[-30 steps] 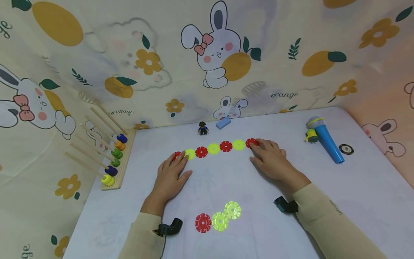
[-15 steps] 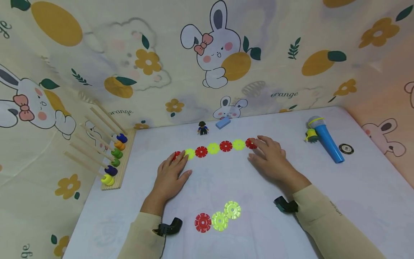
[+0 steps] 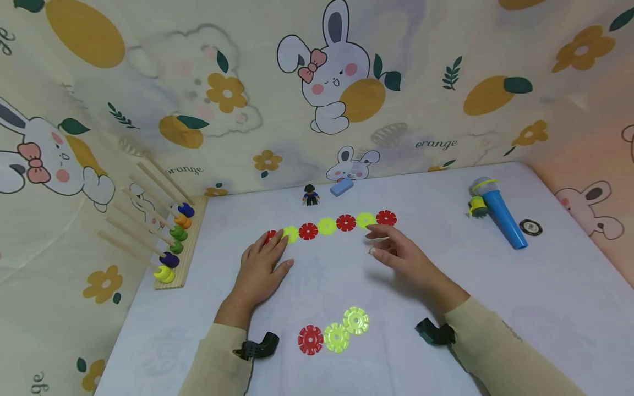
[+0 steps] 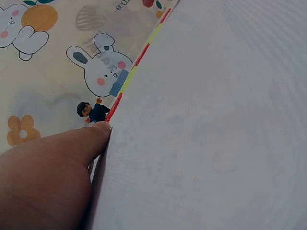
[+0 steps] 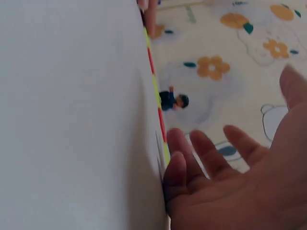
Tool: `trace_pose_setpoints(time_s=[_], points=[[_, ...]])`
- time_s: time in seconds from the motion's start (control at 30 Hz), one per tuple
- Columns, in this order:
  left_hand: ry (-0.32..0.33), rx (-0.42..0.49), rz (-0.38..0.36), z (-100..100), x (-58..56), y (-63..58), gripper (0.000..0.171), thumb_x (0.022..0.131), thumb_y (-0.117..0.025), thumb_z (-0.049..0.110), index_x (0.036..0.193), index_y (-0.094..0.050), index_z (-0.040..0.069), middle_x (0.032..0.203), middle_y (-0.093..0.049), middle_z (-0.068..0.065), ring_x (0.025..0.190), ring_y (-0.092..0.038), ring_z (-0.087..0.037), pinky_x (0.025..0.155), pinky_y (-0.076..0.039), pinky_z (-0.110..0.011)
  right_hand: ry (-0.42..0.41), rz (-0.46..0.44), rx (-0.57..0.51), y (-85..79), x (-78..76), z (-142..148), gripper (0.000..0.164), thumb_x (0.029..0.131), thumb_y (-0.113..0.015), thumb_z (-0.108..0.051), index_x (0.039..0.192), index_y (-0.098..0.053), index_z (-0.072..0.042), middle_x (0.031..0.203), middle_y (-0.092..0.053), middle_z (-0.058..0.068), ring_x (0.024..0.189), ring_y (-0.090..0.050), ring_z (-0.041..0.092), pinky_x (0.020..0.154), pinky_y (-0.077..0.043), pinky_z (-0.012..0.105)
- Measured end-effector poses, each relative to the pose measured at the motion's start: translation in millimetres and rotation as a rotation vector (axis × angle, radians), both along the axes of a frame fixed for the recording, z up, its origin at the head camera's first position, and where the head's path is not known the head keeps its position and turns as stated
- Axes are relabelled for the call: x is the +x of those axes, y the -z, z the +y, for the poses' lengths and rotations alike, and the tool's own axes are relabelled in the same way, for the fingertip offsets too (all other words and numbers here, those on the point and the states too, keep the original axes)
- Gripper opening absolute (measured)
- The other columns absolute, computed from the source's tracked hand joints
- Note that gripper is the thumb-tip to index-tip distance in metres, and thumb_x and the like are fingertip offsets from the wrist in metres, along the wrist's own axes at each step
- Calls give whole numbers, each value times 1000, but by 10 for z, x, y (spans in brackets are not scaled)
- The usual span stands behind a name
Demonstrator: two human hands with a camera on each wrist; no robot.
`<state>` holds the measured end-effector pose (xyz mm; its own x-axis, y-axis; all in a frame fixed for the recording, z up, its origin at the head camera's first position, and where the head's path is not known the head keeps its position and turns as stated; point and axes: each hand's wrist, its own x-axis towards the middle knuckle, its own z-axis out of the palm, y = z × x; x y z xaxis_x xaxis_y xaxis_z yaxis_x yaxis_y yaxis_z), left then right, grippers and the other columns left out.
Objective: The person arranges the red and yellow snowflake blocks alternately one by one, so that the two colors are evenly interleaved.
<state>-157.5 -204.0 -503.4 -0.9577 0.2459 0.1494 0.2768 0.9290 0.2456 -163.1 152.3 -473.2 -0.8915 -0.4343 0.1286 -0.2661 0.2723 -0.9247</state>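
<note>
A row of flat, notched plastic discs, alternating red and yellow-green, runs across the white table. My left hand [image 3: 261, 272] lies with fingers extended on the row's left end, partly covering a red disc [image 3: 269, 237] and touching the yellow-green disc [image 3: 290, 235] beside it. My right hand [image 3: 403, 256] hovers just in front of the right end, fingers loosely bent and holding nothing. Its fingertips are near a yellow-green disc [image 3: 366, 220], with the last red disc [image 3: 386, 218] uncovered behind it. In the right wrist view the fingers [image 5: 206, 148] are spread apart.
Closer to me lie a red disc [image 3: 310, 340] and two yellow-green discs [image 3: 337, 337]. Behind the row stand a toy figure [image 3: 310, 195] and a blue block [image 3: 342, 187]. A bead rack [image 3: 190, 253] is at left; a toy microphone [image 3: 502, 214] and black round piece [image 3: 530, 227] at right.
My right hand has come off the red disc at the right end and moved left and toward me. The left hand has stayed in place on the row.
</note>
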Motion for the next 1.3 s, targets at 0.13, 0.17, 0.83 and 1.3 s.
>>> trace_pose_setpoints(time_s=[0.13, 0.17, 0.83, 1.3], points=[[0, 6, -4, 0, 4, -6, 66, 92, -50, 56, 149, -36, 27, 155, -25, 7, 143, -12, -26, 109, -11, -53, -127, -17, 20, -9, 115, -83, 62, 90, -66, -18, 144, -38, -26, 131, -52, 7, 115, -52, 26, 90, -46, 44], [1, 7, -6, 0, 6, -9, 66, 92, -50, 56, 149, -36, 27, 155, -25, 7, 143, -12, -26, 109, -10, -53, -155, -33, 37, -14, 149, -102, 65, 88, -68, -20, 145, -38, -26, 131, -52, 5, 116, -50, 24, 92, -44, 46], [-1, 18, -13, 7, 28, -41, 65, 91, -53, 54, 148, -38, 26, 155, -27, 5, 142, -13, -27, 109, -11, -55, -442, -19, 483, -99, 400, -244, 36, 71, -85, -33, 100, -65, -42, 138, -39, -17, 129, -26, 12, 99, -31, 52], [1, 30, -1, 5, 23, -33, 65, 91, -53, 54, 148, -39, 25, 155, -27, 5, 142, -13, -27, 108, -11, -55, -384, -11, 457, -112, 474, -330, 38, 79, -80, -26, 107, -58, -38, 114, -52, -19, 110, -43, 10, 91, -41, 37]])
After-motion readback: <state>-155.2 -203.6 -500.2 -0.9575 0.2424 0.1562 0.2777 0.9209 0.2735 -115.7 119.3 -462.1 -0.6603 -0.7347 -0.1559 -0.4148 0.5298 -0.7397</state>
